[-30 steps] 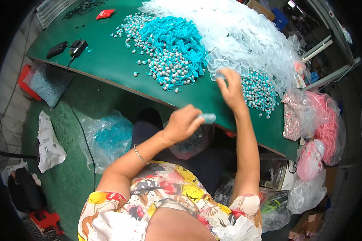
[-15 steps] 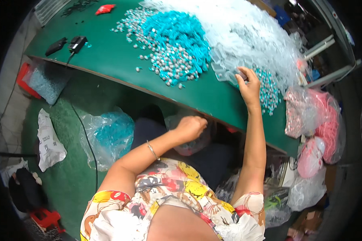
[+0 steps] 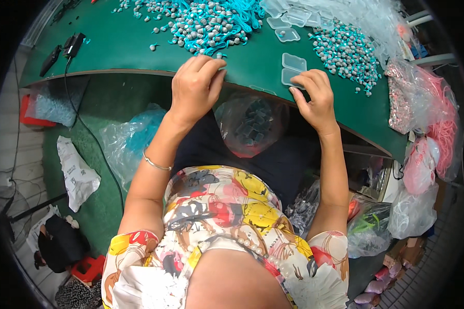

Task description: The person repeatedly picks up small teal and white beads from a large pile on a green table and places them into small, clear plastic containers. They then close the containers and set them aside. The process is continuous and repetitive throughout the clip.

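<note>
My left hand [image 3: 197, 86] is at the table's front edge, fingers curled and thumb drawn in. Just beyond its fingertips lies a grey striped bead [image 3: 220, 55] on a blue cord; whether the fingers hold anything is hidden. Above it spreads a heap of blue cords [image 3: 245, 14] with striped beads. My right hand [image 3: 317, 100] has its thumb and fingers closed on the near edge of a small clear plastic box [image 3: 294, 62], hinged open flat on the green table. Another open clear box [image 3: 287, 35] farther back has one bead in it.
Loose beads with blue cord [image 3: 345, 54] are heaped at the right, beside piled clear boxes [image 3: 299, 16]. A bag of box pieces [image 3: 252, 126] sits below the table edge [image 3: 139, 71]. Pink cords in bags [image 3: 441, 123] hang at the right end. A black adapter [image 3: 75, 45] lies left.
My right hand has come from the box pile toward the table edge with an open clear box. My left hand has risen from below the edge to the beads. The view has shifted.
</note>
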`<state>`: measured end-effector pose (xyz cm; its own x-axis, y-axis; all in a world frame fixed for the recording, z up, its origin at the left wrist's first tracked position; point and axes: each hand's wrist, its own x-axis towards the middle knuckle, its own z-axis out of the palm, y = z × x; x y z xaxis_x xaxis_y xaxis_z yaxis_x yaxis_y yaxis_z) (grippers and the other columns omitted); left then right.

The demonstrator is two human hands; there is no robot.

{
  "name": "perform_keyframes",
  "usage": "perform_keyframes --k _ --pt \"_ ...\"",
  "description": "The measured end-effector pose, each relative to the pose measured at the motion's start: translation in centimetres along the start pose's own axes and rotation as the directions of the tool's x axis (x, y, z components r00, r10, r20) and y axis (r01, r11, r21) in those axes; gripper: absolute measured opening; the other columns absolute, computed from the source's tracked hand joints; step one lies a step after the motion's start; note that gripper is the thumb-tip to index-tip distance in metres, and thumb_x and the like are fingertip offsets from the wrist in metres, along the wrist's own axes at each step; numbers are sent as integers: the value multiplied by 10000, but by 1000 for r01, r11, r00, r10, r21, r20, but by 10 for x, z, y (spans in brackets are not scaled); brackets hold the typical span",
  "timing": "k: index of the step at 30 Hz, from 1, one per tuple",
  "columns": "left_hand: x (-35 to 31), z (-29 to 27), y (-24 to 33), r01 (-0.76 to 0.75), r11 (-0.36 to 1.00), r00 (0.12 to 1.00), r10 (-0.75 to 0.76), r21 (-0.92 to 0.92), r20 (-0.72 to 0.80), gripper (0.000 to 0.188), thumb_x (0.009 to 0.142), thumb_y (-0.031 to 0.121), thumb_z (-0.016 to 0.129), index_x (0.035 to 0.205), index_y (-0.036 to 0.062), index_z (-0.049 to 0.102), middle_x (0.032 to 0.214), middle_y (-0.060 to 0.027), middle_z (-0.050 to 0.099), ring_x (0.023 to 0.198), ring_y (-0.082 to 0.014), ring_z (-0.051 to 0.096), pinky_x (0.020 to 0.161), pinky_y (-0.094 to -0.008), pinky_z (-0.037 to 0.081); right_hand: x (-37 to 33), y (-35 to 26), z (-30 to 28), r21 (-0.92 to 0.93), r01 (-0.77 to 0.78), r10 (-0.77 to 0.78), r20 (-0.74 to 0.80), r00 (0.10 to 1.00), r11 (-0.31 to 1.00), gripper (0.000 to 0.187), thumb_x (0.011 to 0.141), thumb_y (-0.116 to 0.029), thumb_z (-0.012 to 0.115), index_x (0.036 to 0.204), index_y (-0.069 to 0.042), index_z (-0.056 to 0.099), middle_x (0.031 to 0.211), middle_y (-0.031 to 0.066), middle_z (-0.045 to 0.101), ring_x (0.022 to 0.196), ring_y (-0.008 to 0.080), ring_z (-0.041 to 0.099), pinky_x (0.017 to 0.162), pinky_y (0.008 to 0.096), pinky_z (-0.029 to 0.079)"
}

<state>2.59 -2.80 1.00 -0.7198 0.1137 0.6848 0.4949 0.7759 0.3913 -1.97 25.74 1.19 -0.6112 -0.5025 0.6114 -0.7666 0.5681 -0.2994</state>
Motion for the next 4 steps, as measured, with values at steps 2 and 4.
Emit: perform_keyframes --k 2,4 --pt "3 2 -1 -9 998 1000 8 -62 -6 165 814 11 717 973 23 675 891 -124 663 792 -282 653 702 -369 513 -1 1 0 19 -17 17 10 1000 1000 253 720 -44 767 958 -71 685 975 105 641 970 318 599 821 417 498" --pt "3 8 1 -14 994 1000 13 -104 -8 166 817 14 718 978 25 677 898 -124 668 799 -281 657 705 -370 516 -2 1 1 25 -33 33 -5 999 999 293 726 -55 773 1003 -75 679 1000 114 638 973 332 596 826 416 498"
